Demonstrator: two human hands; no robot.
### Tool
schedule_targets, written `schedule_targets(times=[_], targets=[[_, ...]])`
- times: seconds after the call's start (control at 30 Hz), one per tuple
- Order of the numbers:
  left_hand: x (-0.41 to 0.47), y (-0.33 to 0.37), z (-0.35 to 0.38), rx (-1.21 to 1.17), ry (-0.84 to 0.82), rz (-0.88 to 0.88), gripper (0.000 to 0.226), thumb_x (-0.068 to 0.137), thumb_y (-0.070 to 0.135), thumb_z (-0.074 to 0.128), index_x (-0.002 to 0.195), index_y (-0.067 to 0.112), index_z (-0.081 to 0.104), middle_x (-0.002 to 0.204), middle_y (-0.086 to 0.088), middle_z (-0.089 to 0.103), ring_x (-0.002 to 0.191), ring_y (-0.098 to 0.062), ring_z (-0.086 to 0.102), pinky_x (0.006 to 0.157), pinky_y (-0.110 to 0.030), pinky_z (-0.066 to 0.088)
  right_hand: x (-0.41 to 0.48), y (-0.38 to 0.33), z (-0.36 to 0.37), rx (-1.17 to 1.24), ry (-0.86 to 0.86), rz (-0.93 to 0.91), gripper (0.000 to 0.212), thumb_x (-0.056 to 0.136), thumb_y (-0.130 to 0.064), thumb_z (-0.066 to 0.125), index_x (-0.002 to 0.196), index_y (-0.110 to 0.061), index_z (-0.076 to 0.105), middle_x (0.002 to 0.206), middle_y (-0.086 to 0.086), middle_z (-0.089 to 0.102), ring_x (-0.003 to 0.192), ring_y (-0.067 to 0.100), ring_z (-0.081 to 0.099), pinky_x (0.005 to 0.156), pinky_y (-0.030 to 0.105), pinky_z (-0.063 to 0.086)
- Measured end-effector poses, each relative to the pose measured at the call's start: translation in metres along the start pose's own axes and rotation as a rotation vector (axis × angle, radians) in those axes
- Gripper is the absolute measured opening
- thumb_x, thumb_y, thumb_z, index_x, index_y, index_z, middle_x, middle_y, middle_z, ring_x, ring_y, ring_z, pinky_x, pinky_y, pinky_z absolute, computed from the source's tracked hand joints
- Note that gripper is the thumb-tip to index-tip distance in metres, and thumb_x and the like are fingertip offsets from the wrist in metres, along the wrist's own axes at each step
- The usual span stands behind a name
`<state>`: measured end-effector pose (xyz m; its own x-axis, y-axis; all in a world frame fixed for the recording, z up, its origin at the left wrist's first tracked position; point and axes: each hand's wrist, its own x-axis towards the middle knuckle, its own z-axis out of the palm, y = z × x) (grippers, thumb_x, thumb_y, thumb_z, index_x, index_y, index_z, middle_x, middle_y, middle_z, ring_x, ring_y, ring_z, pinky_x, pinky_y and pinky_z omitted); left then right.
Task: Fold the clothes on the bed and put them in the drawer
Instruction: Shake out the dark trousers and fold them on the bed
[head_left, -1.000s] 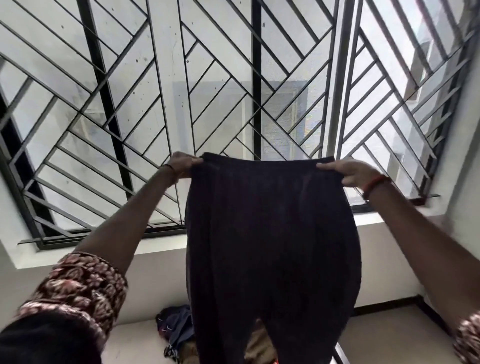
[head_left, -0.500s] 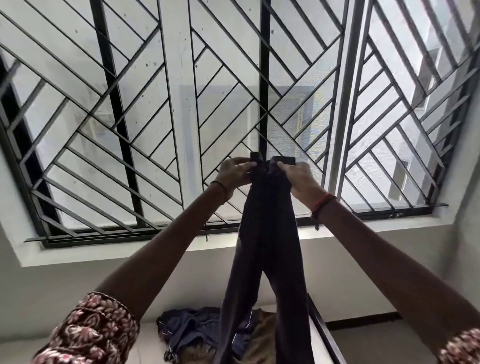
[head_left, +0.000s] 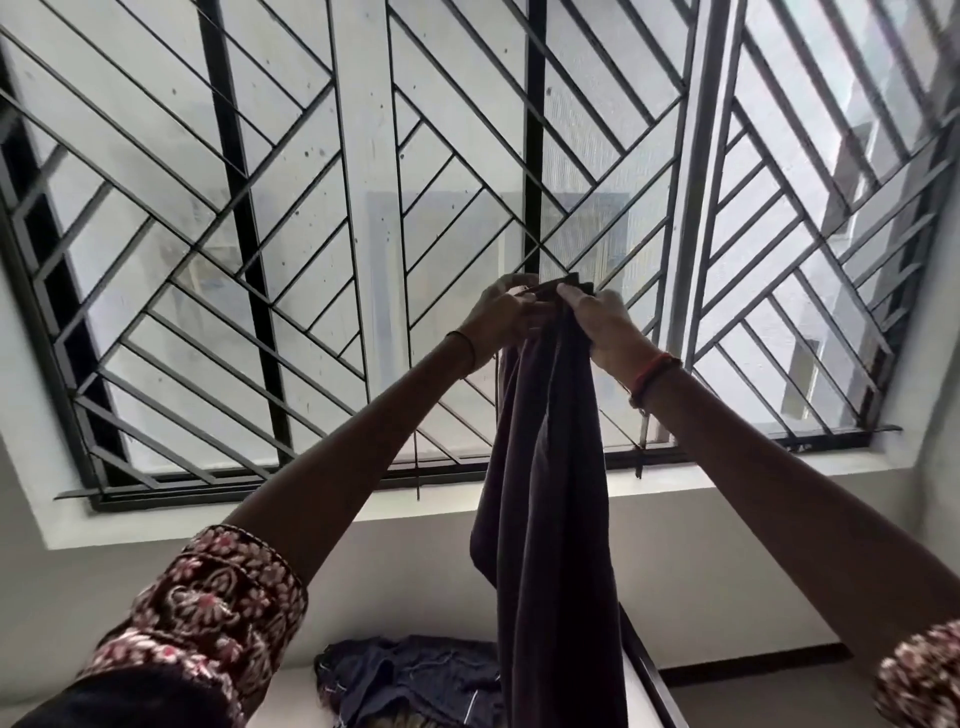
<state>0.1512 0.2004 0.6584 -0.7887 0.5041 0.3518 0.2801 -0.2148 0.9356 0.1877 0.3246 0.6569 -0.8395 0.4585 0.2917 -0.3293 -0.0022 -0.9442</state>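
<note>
A pair of dark trousers (head_left: 550, 519) hangs folded lengthwise in front of me, raised high before the window. My left hand (head_left: 501, 317) and my right hand (head_left: 605, 327) meet at the waistband, both gripping its top edge close together. The legs drop straight down and out of the bottom of the view. Below them a heap of dark blue clothes (head_left: 410, 675) lies on the bed (head_left: 291, 701). No drawer is in view.
A large window with a black diagonal grille (head_left: 260, 260) fills the upper view above a white sill (head_left: 363, 504). The bed's dark edge (head_left: 649, 670) runs along the right, with grey floor (head_left: 769, 701) beyond it.
My hands have come together from a wide spread, folding the trousers in half along their length. They now hold the waistband slightly higher and closer than half a second ago.
</note>
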Motion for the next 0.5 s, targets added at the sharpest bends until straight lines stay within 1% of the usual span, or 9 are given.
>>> schedule_targets(times=[0.07, 0.1, 0.2, 0.27, 0.3, 0.33, 0.37, 0.43, 0.5], targets=[[0.006, 0.008, -0.005, 0.151, -0.043, 0.065, 0.036, 0.095, 0.004, 0.051, 0.129, 0.008, 0.040, 0.096, -0.011, 0.066, 0.079, -0.015, 0.066, 0.079, -0.030, 0.053, 0.003, -0.008, -0.003, 0.006, 0.047, 0.019, 0.023, 0.093, -0.018, 0.055, 0.105, 0.002, 0.060, 0.092, 0.016, 0.066, 0.071, 0.024, 0.065, 0.059, 0.030, 0.057], [0.009, 0.013, -0.009, 0.301, -0.054, 0.132, 0.040, 0.093, 0.004, 0.056, 0.130, 0.005, 0.041, 0.093, -0.010, 0.065, 0.079, -0.014, 0.065, 0.079, -0.028, 0.054, 0.003, -0.012, -0.004, -0.005, 0.057, 0.016, 0.026, 0.093, -0.020, 0.054, 0.107, 0.001, 0.060, 0.097, 0.018, 0.066, 0.077, 0.027, 0.066, 0.064, 0.034, 0.057], [0.023, 0.039, -0.020, 0.826, -0.065, 0.402, 0.046, 0.084, 0.011, 0.070, 0.125, -0.001, 0.052, 0.094, -0.012, 0.060, 0.080, -0.017, 0.058, 0.072, -0.022, 0.049, -0.005, -0.031, -0.003, -0.144, 0.113, -0.105, 0.024, 0.091, -0.028, 0.054, 0.089, -0.005, 0.063, 0.099, 0.021, 0.067, 0.089, 0.034, 0.066, 0.078, 0.046, 0.054], [0.030, 0.061, -0.023, 0.940, -0.101, 0.547, 0.046, 0.082, 0.015, 0.073, 0.123, 0.002, 0.057, 0.106, -0.009, 0.057, 0.095, -0.016, 0.054, 0.078, -0.011, 0.045, -0.011, -0.049, -0.002, -0.224, 0.141, -0.231, 0.030, 0.093, -0.029, 0.054, 0.089, -0.002, 0.067, 0.088, 0.020, 0.065, 0.085, 0.034, 0.063, 0.079, 0.047, 0.051], [0.032, 0.074, -0.022, 0.964, -0.121, 0.582, 0.048, 0.081, 0.017, 0.073, 0.125, 0.005, 0.057, 0.117, -0.007, 0.054, 0.107, -0.014, 0.050, 0.087, -0.008, 0.041, -0.012, -0.059, -0.003, -0.239, 0.151, -0.278, 0.033, 0.093, -0.029, 0.054, 0.093, 0.001, 0.067, 0.084, 0.018, 0.063, 0.082, 0.031, 0.061, 0.078, 0.046, 0.050], [0.033, 0.086, -0.021, 0.983, -0.148, 0.569, 0.052, 0.081, 0.020, 0.074, 0.127, 0.008, 0.055, 0.128, -0.006, 0.050, 0.117, -0.012, 0.044, 0.094, -0.008, 0.037, -0.014, -0.068, -0.004, -0.239, 0.151, -0.311, 0.034, 0.093, -0.029, 0.054, 0.095, 0.002, 0.068, 0.083, 0.016, 0.061, 0.079, 0.029, 0.060, 0.077, 0.045, 0.050], [0.034, 0.096, -0.019, 0.998, -0.192, 0.523, 0.054, 0.081, 0.025, 0.074, 0.129, 0.010, 0.054, 0.133, -0.004, 0.049, 0.121, -0.010, 0.043, 0.096, -0.008, 0.036, -0.013, -0.074, -0.005, -0.233, 0.148, -0.338, 0.033, 0.093, -0.028, 0.055, 0.095, 0.001, 0.068, 0.082, 0.015, 0.061, 0.079, 0.026, 0.059, 0.075, 0.043, 0.049], [0.035, 0.111, -0.011, 1.075, -0.260, 0.424, 0.051, 0.079, 0.036, 0.074, 0.122, 0.013, 0.059, 0.119, 0.001, 0.060, 0.107, -0.004, 0.055, 0.083, -0.006, 0.044, -0.015, -0.081, -0.004, -0.279, 0.141, -0.411, 0.031, 0.094, -0.026, 0.054, 0.095, 0.002, 0.068, 0.083, 0.014, 0.062, 0.080, 0.025, 0.059, 0.071, 0.036, 0.048], [0.036, 0.118, -0.003, 1.181, -0.297, 0.376, 0.045, 0.076, 0.042, 0.075, 0.108, 0.012, 0.065, 0.093, 0.003, 0.067, 0.079, 0.000, 0.060, 0.071, -0.015, 0.049, -0.017, -0.079, -0.003, -0.377, 0.157, -0.516, 0.033, 0.095, -0.025, 0.053, 0.097, 0.005, 0.067, 0.086, 0.018, 0.064, 0.083, 0.027, 0.060, 0.071, 0.032, 0.045]])
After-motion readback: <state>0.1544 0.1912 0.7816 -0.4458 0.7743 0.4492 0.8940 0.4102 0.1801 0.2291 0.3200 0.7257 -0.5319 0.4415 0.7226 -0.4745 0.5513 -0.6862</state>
